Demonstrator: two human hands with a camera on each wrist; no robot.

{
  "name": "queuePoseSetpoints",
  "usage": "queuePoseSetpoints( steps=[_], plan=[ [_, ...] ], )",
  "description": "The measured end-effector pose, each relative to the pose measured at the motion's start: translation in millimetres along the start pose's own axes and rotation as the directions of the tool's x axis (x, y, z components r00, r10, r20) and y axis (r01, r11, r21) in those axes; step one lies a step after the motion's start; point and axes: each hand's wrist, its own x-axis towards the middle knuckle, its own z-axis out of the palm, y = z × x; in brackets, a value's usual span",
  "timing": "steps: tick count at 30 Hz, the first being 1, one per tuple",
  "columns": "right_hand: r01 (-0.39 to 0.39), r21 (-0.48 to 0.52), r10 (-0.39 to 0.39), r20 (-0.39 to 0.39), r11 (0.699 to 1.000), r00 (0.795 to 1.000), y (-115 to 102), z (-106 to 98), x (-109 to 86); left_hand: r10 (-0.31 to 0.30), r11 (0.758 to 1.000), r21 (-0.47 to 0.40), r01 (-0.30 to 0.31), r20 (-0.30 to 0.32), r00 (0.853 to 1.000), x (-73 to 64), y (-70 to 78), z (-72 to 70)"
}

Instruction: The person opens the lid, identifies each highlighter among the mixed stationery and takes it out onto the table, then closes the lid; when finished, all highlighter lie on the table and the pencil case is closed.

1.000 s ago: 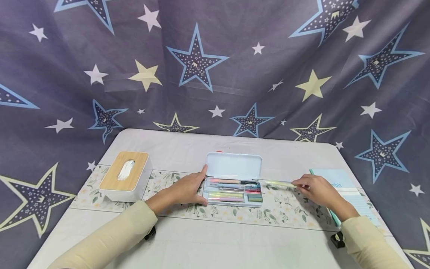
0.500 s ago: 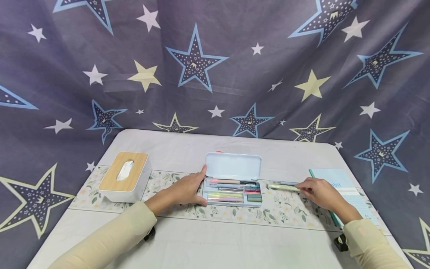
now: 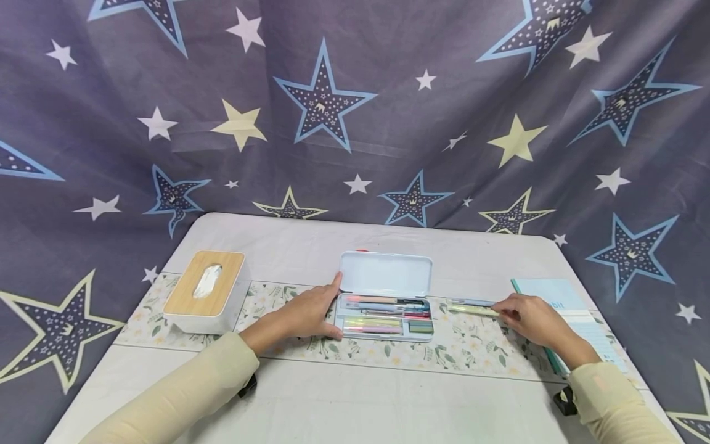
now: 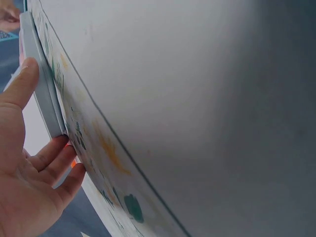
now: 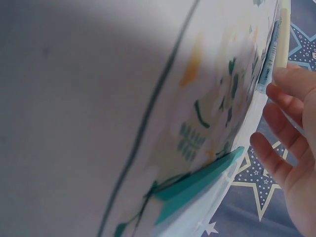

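A light-blue pencil case [image 3: 338, 324] lies with its lid [image 3: 385, 274] raised, holding several pens, yellow and pink ones among them, and a dark green block [image 3: 420, 327]. My left hand [image 3: 310, 311] rests against its left end, thumb at the front corner and forefinger by the lid. In the left wrist view the thumb [image 4: 24, 81] lies straight along the case's side. To the right of the case, my right hand [image 3: 529, 317] pinches the end of a pale yellow pen [image 3: 471, 310] between thumb and forefinger. A blue pen [image 5: 269, 64] lies right alongside it, close over the patterned cloth.
A white tissue box [image 3: 213, 296] with a wooden top stands at the left. Under the right forearm lies a light-blue notebook [image 3: 601, 339] with a green strip along its edge. A floral runner [image 3: 460, 354] crosses the white table, and a starry curtain [image 3: 366, 117] hangs behind.
My right hand has moved a little to the right with the yellow pen, away from the pencil case, and has slowed beside the blue pen. My left hand has stayed at the case.
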Motion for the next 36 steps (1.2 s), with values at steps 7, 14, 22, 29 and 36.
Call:
queuePoseSetpoints(
  steps=[7,14,22,29,36],
  plan=[
    [-0.053,0.002,0.053,0.032,0.999,0.998,1,1,1.0,0.005,1.000,-0.006,-0.005,-0.008,1.000,0.3,-0.7,0.2],
    [-0.092,-0.001,0.092,0.037,0.996,0.995,0,3,2.6,0.009,1.000,-0.007,-0.009,-0.005,1.000,-0.1,-0.6,0.1],
    [-0.136,-0.024,0.137,0.035,0.990,0.990,0,3,3.4,0.004,1.000,-0.006,-0.004,0.001,1.000,0.0,-0.6,-0.2],
    [-0.131,-0.015,0.131,0.005,0.991,0.991,-5,-1,6.3,-0.002,1.000,0.007,0.002,0.005,1.000,-1.2,0.1,-0.7],
    [-0.083,0.008,0.083,-0.020,0.997,0.996,-19,-4,16.1,-0.004,1.000,0.007,0.004,0.002,1.000,-0.8,-0.1,0.1]
  ],
)
